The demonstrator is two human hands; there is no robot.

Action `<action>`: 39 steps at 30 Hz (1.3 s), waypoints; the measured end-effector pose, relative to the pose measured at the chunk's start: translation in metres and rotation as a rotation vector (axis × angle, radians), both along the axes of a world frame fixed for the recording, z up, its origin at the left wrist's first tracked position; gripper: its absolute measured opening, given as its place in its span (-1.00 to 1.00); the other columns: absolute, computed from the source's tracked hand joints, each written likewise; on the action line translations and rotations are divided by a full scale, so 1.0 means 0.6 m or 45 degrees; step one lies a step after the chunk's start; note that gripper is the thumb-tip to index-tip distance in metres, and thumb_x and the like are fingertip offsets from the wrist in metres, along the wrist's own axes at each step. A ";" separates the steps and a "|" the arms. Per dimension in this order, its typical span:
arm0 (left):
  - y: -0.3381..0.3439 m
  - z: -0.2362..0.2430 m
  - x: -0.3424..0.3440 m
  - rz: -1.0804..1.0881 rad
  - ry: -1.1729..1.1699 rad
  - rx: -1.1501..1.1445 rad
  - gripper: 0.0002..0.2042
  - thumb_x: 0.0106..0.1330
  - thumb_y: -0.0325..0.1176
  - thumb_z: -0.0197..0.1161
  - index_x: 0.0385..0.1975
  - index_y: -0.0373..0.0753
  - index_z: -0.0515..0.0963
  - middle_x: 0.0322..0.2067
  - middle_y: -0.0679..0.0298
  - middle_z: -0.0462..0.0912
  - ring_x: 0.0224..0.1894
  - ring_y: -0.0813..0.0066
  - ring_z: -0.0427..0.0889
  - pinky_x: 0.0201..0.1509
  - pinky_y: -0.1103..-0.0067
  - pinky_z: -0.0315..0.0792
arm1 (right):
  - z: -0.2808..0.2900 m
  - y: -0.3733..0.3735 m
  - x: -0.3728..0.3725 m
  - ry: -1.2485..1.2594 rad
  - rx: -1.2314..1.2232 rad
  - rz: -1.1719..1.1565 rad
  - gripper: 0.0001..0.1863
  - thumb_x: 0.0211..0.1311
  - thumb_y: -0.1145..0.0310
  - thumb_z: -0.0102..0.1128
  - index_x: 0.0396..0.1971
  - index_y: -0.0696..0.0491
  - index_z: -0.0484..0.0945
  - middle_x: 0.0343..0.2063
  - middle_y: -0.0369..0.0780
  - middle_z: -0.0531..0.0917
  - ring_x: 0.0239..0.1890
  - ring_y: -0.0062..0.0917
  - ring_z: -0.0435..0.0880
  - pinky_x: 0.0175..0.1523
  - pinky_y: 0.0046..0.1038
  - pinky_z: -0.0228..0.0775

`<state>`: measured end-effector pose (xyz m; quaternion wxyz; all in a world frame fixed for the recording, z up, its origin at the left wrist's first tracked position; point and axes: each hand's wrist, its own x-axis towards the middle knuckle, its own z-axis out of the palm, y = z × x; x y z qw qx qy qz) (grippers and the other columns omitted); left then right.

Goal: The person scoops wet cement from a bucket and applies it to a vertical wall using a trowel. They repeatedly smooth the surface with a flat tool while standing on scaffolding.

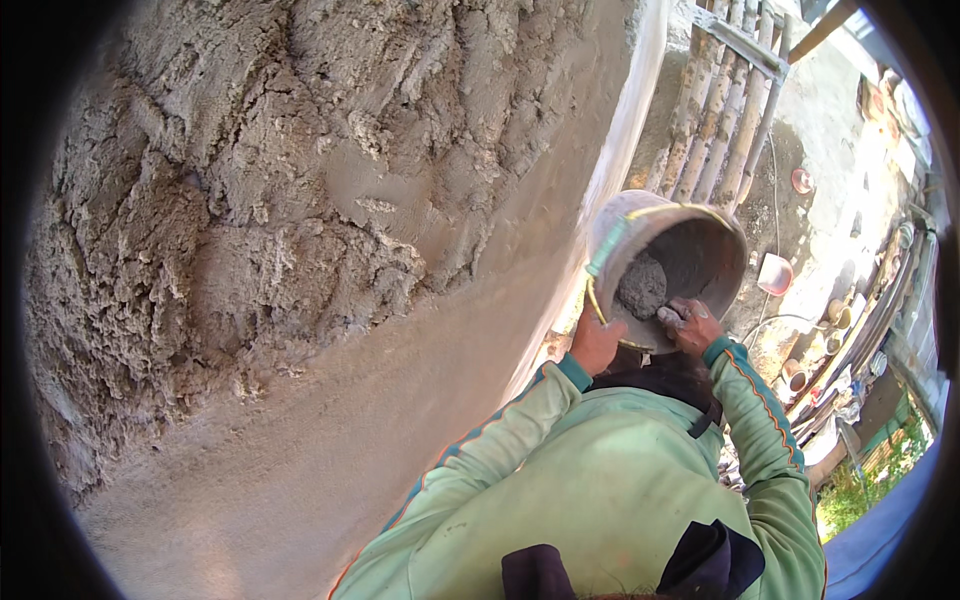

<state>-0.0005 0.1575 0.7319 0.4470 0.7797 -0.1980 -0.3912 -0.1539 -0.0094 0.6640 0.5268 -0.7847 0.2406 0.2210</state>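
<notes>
Head | bucket (700, 252): mouth toward camera, long axis slanting | left hand (597, 341), right hand (692, 327): grip clasping rim (692, 206)

wall (350, 250) is standing on your left, bucket (708, 250) is holding mortar (640, 286) before you, your left hand (597, 343) and right hand (692, 326) are gripping its near rim, poles (688, 110) are lying beyond, tub (775, 275) is lying to its right

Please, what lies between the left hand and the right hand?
The bucket's near wall, with a grey lump inside, just beyond; the head view shows this.
</notes>
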 end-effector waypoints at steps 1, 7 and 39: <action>0.004 -0.024 0.003 0.045 0.028 0.019 -0.32 0.01 -0.56 0.18 0.24 -0.42 0.16 0.16 -0.02 0.29 0.22 0.15 0.28 0.30 0.40 0.14 | -0.022 -0.004 -0.024 -0.069 -0.119 0.096 -0.68 0.33 0.18 0.04 -0.07 0.06 0.58 -0.09 -0.02 0.59 0.00 -0.09 0.51 0.08 -0.18 0.40; 0.056 -0.131 -0.003 0.648 0.744 -0.157 -0.60 0.10 -0.64 0.11 0.00 -0.41 0.32 -0.22 0.10 0.49 -0.21 0.25 0.64 -0.17 0.34 0.67 | 0.021 0.003 -0.031 0.395 0.459 -0.361 -0.55 0.35 0.15 0.07 0.07 0.18 0.48 -0.46 -0.19 0.59 -0.47 -0.47 0.60 -0.36 -0.45 0.49; 0.347 -0.141 -0.079 1.234 1.090 0.227 -0.60 0.22 -0.53 0.05 0.10 -0.35 0.32 0.03 -0.01 0.49 0.07 -0.02 0.53 0.18 0.11 0.46 | -0.061 0.025 0.335 -0.415 1.345 -1.452 -0.60 0.42 -0.07 -0.06 -0.30 0.00 0.42 -0.61 -0.36 0.42 -0.66 -0.62 0.39 -0.54 -0.50 0.34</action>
